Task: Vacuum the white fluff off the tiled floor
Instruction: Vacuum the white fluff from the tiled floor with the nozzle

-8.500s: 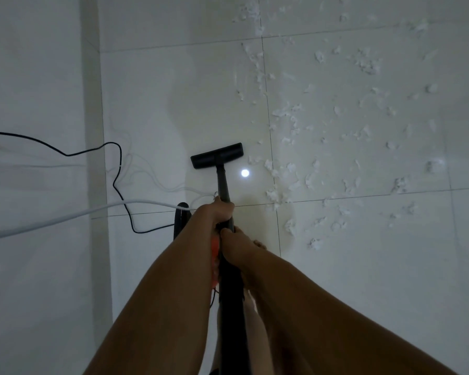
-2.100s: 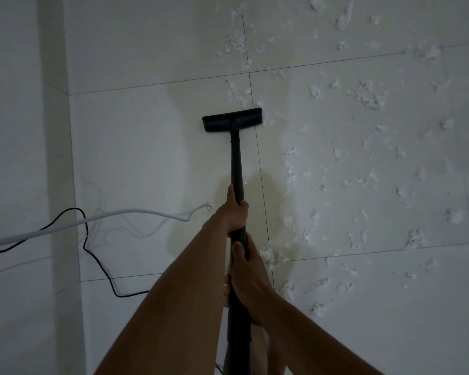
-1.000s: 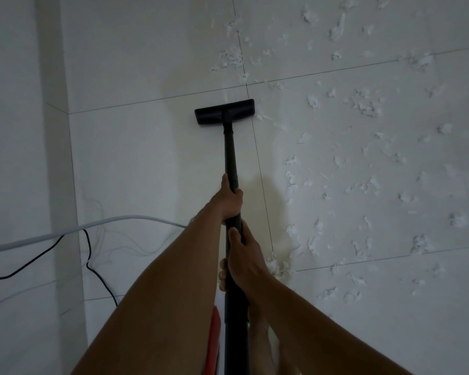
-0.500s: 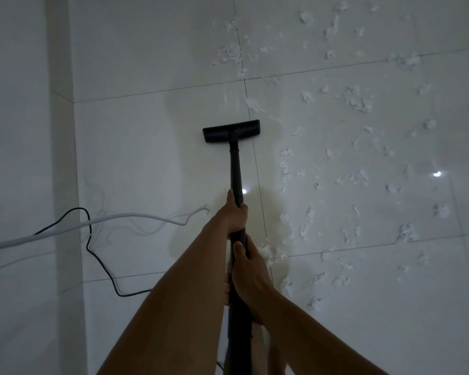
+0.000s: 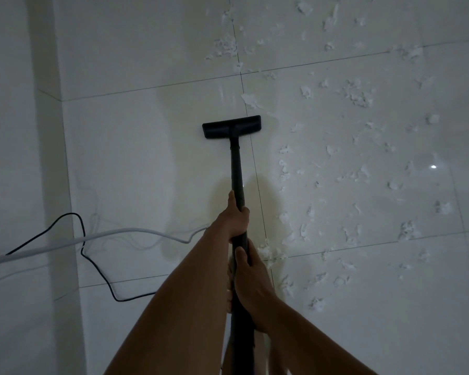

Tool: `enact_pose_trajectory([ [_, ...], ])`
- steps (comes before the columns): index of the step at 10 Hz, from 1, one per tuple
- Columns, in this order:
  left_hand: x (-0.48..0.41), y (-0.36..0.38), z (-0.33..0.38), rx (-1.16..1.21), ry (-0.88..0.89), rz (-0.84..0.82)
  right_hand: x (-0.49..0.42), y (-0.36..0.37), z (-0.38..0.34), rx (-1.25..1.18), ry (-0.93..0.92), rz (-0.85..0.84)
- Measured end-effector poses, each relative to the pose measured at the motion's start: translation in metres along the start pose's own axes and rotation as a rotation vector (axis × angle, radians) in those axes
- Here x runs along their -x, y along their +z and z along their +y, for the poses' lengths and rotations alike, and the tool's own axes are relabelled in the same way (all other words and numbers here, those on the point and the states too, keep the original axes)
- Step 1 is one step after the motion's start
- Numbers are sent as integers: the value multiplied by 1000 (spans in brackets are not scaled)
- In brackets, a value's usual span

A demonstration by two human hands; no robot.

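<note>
Both hands were closed around the black vacuum tube (image 5: 236,169): the left hand (image 5: 234,216) higher, the right hand (image 5: 251,277) just below it. At 12 o'clock from the grip, the flat nozzle (image 5: 232,126) lay on the tiled floor (image 5: 125,147). The white fluff (image 5: 355,93) was scattered from 12 to 4 o'clock. A black cable (image 5: 98,269) and a white cable (image 5: 119,232) lay at 9 o'clock.
</note>
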State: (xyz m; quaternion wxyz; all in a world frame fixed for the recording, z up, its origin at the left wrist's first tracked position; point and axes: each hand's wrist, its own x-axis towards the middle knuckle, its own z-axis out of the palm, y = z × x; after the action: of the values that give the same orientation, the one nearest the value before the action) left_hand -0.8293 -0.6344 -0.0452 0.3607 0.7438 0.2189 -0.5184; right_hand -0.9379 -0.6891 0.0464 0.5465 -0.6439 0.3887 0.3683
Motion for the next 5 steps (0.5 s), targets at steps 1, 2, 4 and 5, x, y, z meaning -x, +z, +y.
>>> enact_pose_trajectory([
  [1,-15,-16,8,-14,11,5,-14,4,-15,-68,-21,-3],
  [2,-26,-33,21,-16,18,9,-20,2,-39,-13,-103,-22],
  [4,-39,-63,48,-38,12,16,-31,-8,-69,72,-259,-56],
  [5,-42,-73,63,-20,3,9,-10,-15,-118,3,-215,-104],
])
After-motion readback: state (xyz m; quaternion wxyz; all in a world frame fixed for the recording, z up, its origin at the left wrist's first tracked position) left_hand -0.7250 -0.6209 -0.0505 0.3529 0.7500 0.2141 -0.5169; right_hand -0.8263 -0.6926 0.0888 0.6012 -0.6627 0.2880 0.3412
